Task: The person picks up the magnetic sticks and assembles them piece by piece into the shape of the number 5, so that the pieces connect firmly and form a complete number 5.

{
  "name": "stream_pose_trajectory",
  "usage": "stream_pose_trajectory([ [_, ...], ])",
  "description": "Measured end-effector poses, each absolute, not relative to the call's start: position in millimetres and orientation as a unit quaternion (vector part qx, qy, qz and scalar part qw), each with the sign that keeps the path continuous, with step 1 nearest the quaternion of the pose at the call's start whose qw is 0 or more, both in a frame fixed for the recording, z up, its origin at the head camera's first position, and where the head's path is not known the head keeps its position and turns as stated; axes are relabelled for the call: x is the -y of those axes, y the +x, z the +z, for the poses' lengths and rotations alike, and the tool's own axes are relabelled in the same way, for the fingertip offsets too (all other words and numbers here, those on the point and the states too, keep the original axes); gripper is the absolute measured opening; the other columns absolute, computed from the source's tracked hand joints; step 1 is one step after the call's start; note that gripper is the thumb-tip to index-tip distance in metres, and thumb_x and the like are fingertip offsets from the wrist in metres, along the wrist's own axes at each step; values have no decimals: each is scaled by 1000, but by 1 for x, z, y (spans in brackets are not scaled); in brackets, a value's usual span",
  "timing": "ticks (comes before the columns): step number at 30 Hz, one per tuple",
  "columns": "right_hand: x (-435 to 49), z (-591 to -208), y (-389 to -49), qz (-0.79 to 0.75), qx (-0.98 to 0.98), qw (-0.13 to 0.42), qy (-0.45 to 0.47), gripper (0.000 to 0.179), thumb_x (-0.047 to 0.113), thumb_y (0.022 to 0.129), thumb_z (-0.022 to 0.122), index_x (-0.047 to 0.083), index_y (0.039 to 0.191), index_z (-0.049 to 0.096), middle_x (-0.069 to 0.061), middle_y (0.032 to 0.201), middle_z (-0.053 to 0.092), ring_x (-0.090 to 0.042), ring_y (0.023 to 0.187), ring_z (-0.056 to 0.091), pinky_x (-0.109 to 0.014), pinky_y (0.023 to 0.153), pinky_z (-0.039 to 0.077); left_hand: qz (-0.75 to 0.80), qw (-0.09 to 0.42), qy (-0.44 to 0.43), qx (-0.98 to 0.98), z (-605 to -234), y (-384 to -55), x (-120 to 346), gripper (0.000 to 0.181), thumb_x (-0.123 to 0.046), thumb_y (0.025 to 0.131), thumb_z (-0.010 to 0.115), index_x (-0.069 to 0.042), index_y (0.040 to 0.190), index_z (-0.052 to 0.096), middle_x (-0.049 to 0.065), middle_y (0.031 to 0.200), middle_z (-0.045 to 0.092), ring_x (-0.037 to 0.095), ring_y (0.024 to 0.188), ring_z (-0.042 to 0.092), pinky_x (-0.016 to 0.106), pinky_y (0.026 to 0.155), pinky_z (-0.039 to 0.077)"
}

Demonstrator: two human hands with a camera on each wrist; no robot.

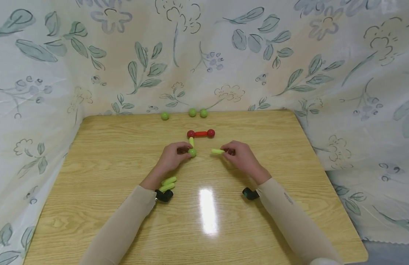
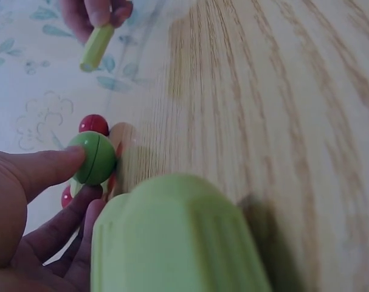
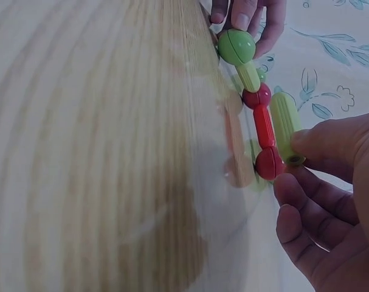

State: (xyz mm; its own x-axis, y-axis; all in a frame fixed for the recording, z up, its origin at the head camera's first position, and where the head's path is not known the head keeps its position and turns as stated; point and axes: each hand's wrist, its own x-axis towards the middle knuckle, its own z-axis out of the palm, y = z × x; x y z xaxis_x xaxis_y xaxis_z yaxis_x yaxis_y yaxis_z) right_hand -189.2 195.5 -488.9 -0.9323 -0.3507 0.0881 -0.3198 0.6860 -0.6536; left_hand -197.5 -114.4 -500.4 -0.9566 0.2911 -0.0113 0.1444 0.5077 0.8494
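My left hand (image 1: 171,157) pinches a green ball (image 1: 192,152) between thumb and fingers. From that ball a yellow-green stick (image 1: 191,142) runs back to a red ball (image 1: 190,134). A red stick (image 1: 201,134) joins this one to a second red ball (image 1: 211,133), so the pieces form an L shape on the table. To the right, my right hand (image 1: 241,156) holds another yellow-green stick (image 3: 285,125) by one end, its free end pointing left toward the green ball. In the left wrist view, a round hollow shows in the stick's free end (image 2: 88,66).
Two loose yellow-green sticks (image 1: 168,187) lie beside my left wrist. Three green balls (image 1: 192,112) stand along the back edge of the wooden table (image 1: 108,154). Behind it hangs a floral cloth (image 1: 204,77). Dark wrist cameras (image 1: 251,193) sit under both cuffs.
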Motion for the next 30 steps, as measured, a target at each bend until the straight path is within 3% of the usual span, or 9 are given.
stream_pose_trajectory([
  [14, -182, -490, -198, -351, -917, 31, -186, 19, 12, 101, 79, 7, 120, 82, -2, 102, 73, -19, 87, 63, -35, 76, 56, 466, 80, 134, -871, -502, -198, 111, 34, -11, 94, 87, -11, 127, 78, 7, 118, 75, 25, 109, 69, 44, 95, 56],
  [30, -174, -488, -208, -339, -916, 34, -210, 18, 12, 102, 79, 8, 119, 82, -2, 102, 73, -19, 88, 65, -37, 77, 57, 434, 83, 148, -885, -500, -199, 112, 32, -13, 100, 81, -11, 132, 77, 5, 127, 75, 24, 117, 68, 44, 103, 54],
])
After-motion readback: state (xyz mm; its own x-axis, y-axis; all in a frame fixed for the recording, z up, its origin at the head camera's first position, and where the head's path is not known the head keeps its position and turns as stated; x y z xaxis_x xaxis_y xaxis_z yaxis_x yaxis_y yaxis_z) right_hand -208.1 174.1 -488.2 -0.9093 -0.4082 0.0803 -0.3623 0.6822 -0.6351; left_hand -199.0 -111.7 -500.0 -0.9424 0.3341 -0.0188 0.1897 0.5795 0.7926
